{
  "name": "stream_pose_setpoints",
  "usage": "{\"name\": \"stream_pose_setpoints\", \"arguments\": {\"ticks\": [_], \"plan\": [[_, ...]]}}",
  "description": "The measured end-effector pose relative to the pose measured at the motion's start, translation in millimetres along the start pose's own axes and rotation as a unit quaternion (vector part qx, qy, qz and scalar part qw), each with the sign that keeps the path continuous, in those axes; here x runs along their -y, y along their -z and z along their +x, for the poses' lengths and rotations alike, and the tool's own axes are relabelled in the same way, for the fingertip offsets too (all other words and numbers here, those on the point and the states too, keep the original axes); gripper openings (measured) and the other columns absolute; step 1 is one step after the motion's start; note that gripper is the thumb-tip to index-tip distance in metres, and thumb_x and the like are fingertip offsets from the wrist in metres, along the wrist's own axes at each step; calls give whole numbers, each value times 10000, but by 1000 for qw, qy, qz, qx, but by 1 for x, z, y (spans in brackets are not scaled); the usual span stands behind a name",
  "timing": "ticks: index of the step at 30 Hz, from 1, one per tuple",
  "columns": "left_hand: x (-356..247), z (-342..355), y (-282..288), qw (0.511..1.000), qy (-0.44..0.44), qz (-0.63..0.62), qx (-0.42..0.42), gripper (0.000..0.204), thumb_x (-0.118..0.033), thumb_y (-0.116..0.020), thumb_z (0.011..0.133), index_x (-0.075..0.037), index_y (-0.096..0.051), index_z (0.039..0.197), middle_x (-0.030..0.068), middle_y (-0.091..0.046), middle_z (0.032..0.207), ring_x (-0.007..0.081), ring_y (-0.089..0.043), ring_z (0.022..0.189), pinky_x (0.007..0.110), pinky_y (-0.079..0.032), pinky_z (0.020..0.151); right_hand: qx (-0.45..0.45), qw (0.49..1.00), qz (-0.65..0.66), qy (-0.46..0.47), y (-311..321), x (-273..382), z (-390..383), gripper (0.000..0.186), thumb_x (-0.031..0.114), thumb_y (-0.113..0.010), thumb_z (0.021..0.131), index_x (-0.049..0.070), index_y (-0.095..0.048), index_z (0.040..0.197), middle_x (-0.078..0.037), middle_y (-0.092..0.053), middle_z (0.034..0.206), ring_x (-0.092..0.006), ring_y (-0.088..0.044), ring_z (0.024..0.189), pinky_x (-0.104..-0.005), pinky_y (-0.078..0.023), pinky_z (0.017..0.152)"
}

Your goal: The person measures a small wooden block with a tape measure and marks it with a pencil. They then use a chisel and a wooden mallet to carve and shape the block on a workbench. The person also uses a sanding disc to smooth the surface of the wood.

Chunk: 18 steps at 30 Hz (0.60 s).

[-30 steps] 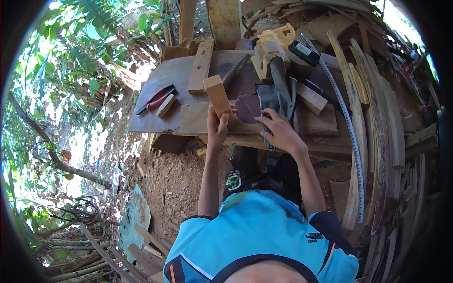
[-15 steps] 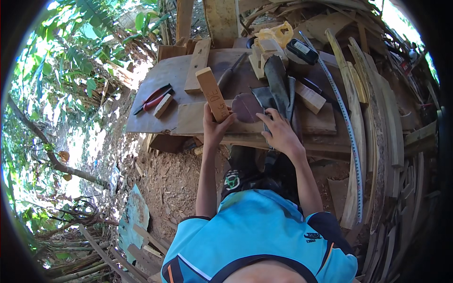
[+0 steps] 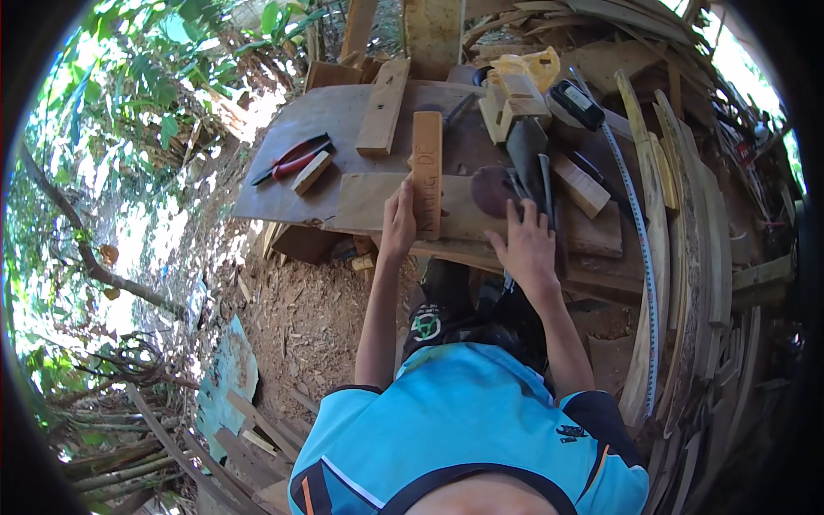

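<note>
My left hand grips a tan wooden block with hand lettering on its face, held lengthwise away from me over a flat board on the worktable. My right hand has its fingers spread, its fingertips at the edge of a dark reddish round disc and a dark folded cloth; whether they press on either is unclear. A slim dark-handled tool lies behind the block, partly hidden. To the right of the cloth is a pale wood offcut.
Red-handled pliers, a small offcut, a plank, stacked blocks, a yellow bag and a black case lie on the table. A tape measure and long planks run along the right.
The block in my left hand has turned from leaning to straight, its lettering now facing up. The disc and my right hand have shifted rightward. The whole view has moved slightly.
</note>
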<state>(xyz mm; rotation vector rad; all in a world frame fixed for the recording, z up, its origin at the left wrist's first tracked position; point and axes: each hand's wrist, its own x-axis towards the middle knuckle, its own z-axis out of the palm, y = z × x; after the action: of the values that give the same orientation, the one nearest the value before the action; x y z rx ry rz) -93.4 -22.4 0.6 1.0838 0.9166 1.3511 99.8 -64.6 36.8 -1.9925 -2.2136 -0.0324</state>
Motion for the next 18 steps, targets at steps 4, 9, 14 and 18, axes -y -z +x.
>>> {"name": "stream_pose_setpoints", "arguments": {"ticks": [4, 9, 14, 18], "plan": [[-2, 0, -1, 1000, -15, -4, 20, 543, -399, -174, 952, 19, -433, 1183, 102, -577, 879, 189, -611, 695, 294, -519, 643, -2, 1000, 4, -14, -2, -1, 4, 561, 366, -584, 782, 3, -452, 1190, -129, -408, 1127, -304, -496, 963, -435, -470, 730], [-3, 0, 2, 999, -16, -14, 44, 582, -436, -173, 935, 0, -399, 1246, 103, -571, 892, 181, -602, 719, 293, -513, 660, -13, 1000, 18, 5, -2, -3, 6, 547, 335, -588, 785, -5, -448, 1189, -134, -408, 1091, -317, -501, 941, -424, -484, 721], [-8, 2, 12, 991, 15, 30, 126, 522, -223, -593, 820, -1, -372, 1237, 82, -568, 897, 148, -569, 741, 266, -478, 649, -14, 999, 27, -34, -7, -5, 10, 522, 348, -577, 798, -28, -458, 1141, -160, -408, 1047, -324, -511, 928, -397, -503, 702], [-18, 13, 23, 971, -12, 161, 173, 677, -79, -715, 644, -21, -367, 1222, 63, -560, 909, 145, -543, 816, 262, -454, 710, -2, 998, 17, -52, -3, -6, 22, 447, 355, -556, 816, -29, -483, 1032, -177, -436, 984, -345, -571, 822, -400, -520, 641]]}}
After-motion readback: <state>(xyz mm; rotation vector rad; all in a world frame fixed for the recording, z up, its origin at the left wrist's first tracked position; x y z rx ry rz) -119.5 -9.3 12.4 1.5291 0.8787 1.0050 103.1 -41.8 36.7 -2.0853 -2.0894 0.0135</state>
